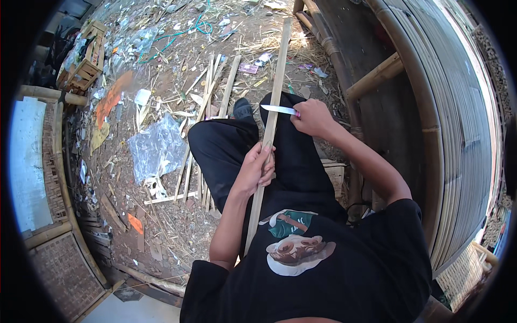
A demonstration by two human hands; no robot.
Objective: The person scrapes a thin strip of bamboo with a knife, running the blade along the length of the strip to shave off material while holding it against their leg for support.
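A long bamboo strip [269, 129] runs up the middle of the view, from the person's lap out over the crossed knees, its far end reaching toward the littered ground ahead. The left hand [254, 169] is wrapped around the strip about halfway along, fingers [267, 152] curled shut on it, pinning it against the black trousers [226, 151]. Higher up, the right hand [312, 118] is closed around the pink handle of a knife [279, 109], and the blade lies crosswise on the strip, its tip pointing to the person's left. Blade and bamboo meet right there, just above the knee.

By the look of it, this is the shaving step: the edge is set on the strip and the grip below steadies it. The next stroke would seem to call for a firm hold from the left hand and a shallow blade angle, with the cut going away from that hand, since the fingers sit not far below the edge.

Around the legs, more split bamboo slats [207, 107] lie fanned on the dirt, with shavings among them. A crumpled clear plastic sheet [156, 148] lies to the left, a wooden crate [86, 59] sits further off, and a green cord [177, 35] trails near the top. On the right stands a wall of bamboo poles [458, 118].
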